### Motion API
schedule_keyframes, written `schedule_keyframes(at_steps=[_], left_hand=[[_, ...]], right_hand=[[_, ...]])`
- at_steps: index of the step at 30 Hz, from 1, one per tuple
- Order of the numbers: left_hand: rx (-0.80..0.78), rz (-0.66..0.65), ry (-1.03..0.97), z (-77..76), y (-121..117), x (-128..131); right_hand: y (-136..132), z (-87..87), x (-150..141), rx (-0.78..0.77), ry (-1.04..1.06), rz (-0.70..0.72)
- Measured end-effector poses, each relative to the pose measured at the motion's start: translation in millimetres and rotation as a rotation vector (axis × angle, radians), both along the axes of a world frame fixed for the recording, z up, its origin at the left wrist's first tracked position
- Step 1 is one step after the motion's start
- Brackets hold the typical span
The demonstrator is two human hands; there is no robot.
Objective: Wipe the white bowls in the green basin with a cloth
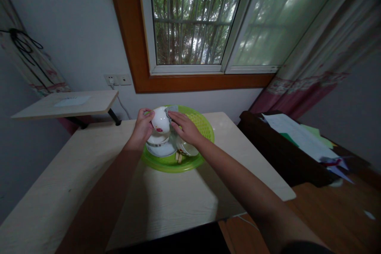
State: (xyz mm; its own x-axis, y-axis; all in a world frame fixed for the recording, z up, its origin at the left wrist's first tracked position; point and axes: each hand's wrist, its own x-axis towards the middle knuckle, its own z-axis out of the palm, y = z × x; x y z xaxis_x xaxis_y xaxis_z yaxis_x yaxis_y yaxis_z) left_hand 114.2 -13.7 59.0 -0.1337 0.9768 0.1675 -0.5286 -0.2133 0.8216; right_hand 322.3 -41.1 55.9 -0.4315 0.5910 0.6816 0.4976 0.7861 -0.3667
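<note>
White bowl (160,120) with a red mark low on the side facing the camera, it is raised in front of the person, over the left part of a round green basket (210,135) on the pale wooden desk (178,198). The left hand (143,126) has its grip closed on the bowl's left edge. The right hand (186,129) reaches in from the other side, its fingers fairly straight and laid over a grey cloth (172,108) at the bowl's right side; whether that grip closes around the cloth I cannot tell. Just under the raised bowl, stacked white bowls (160,150) sit in the basket. To their right, partly below the right hand, is a pale, glassy-looking dish (190,150), and near the basket's front are small light-brown pieces (178,156), too small to make out. At the desk's far left stands a raised wooden shelf (89,106) on black legs, with a sheet of paper (72,101) on top. Behind it, a plug is in one of the wall sockets (117,79). A window (193,20) framed in brown wood shows greenery beyond bars, and right of the desk, loose papers (300,135) lie on dark furniture (276,158).
</note>
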Motion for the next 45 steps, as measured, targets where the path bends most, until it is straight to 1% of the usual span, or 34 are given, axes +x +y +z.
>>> schedule_keyframes(at_steps=[4, 7, 13, 17, 24, 27, 32, 35, 38, 42, 45], left_hand=[[0.020, 0.025, 0.007, -0.9, 0.2, -0.4], [0.010, 0.066, -0.006, -1.4, 2.0, -1.1], [0.021, 0.089, -0.050, -3.2, 6.0, -2.9], [0.029, 0.100, -0.046, -4.6, 7.4, -3.6], [0.039, 0.030, -0.029, -4.1, 4.7, -3.1], [0.031, 0.004, 0.005, -3.1, 2.7, -1.8], [0.019, -0.006, 0.050, -2.3, 0.9, -0.4], [0.027, -0.008, 0.051, -2.1, 0.3, -0.5], [0.023, -0.007, 0.050, -1.5, -0.2, -0.1], [0.033, -0.022, 0.058, -0.7, -0.5, 1.4], [0.044, -0.045, 0.070, -0.9, -0.7, 2.0]], right_hand=[[6.1, -6.0, -0.8, -0.023, -0.019, -0.105], [6.4, -7.0, -0.4, -0.026, -0.007, -0.124], [-0.1, -1.4, -0.3, 0.015, 0.006, -0.005], [0.1, -1.2, -0.2, 0.034, 0.040, 0.059], [6.7, -8.8, 0.1, -0.065, 0.125, 0.066], [11.9, -14.0, 1.6, -0.133, 0.177, 0.050], [21.1, -22.4, 3.4, -0.233, 0.284, -0.011], [21.8, -23.2, 3.1, -0.244, 0.299, 0.003], [17.2, -18.4, 2.3, -0.200, 0.289, 0.035], [7.4, -6.8, 1.3, -0.045, 0.250, 0.032], [2.0, -1.4, 0.3, 0.061, 0.224, 0.050]])
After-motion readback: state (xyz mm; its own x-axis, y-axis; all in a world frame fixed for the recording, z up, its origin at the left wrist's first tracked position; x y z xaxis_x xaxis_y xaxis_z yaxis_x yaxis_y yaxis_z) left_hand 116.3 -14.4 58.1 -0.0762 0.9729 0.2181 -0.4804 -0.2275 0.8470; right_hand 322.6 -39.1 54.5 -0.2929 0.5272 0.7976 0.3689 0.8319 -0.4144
